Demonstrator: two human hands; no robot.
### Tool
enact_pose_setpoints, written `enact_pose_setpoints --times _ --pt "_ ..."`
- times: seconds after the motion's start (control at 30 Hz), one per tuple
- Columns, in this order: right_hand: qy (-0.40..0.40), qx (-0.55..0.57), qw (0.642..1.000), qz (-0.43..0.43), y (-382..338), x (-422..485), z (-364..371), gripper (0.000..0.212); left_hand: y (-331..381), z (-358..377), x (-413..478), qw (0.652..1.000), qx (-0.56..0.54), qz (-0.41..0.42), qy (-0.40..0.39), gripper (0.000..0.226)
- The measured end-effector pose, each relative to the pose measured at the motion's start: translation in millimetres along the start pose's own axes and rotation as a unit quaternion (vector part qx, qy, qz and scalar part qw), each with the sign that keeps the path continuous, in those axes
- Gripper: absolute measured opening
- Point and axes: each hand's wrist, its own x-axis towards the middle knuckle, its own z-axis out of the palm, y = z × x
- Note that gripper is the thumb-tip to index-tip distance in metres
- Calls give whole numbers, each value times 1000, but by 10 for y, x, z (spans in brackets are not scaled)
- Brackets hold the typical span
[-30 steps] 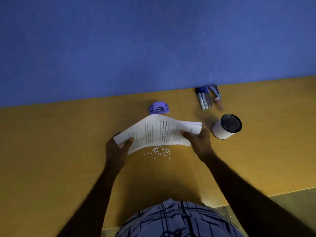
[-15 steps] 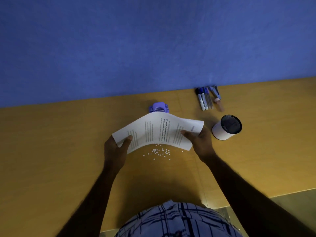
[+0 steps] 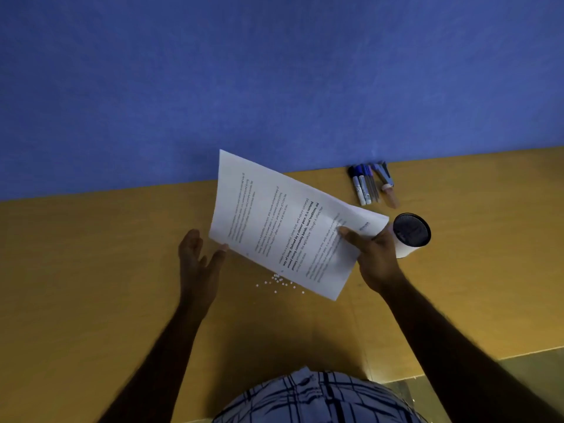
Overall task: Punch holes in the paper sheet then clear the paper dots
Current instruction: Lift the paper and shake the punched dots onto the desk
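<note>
Head camera looks down at a yellow-brown wooden table (image 3: pixel 91 270) set against a blue wall (image 3: pixel 274 71); the right hand (image 3: pixel 374 257) pinches the white printed paper sheet (image 3: pixel 283 221) at its right edge, thumb on top, and holds it up off the table, tilted, with its far corner in front of the wall; the left hand (image 3: pixel 197 261) is wide, fingers loose and holding nothing; its thumb tip sits right at the sheet's near left corner, and I cannot tell if it touches; the small white paper dots (image 3: pixel 279 282) lie scattered on the table by the sheet's low edge, between the two hands; a white round cup with a black mesh top (image 3: pixel 410 236) stands just beside the right hand; a bunch of blue and grey pens (image 3: pixel 366 186) lies near the wall, past the cup.
</note>
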Motion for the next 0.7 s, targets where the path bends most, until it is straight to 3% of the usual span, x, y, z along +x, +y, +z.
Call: enact_pose_setpoints --times 0.1,0.23,0.3,0.57,0.7 --pt "29 50 998 31 83 -57 10 33 -141 134 -134 997 4 -80 -18 68" --pt "54 101 991 66 170 -118 56 38 -191 337 -398 979 -68 -166 -100 27" --pt "70 117 986 94 198 -150 79 36 -182 408 -481 974 -90 -179 -110 22" --pt "88 168 970 151 299 -302 98 42 -88 404 -468 994 30 -53 -93 23" --pt "95 189 960 183 376 -367 109 45 -48 336 -450 994 51 -32 -89 6"
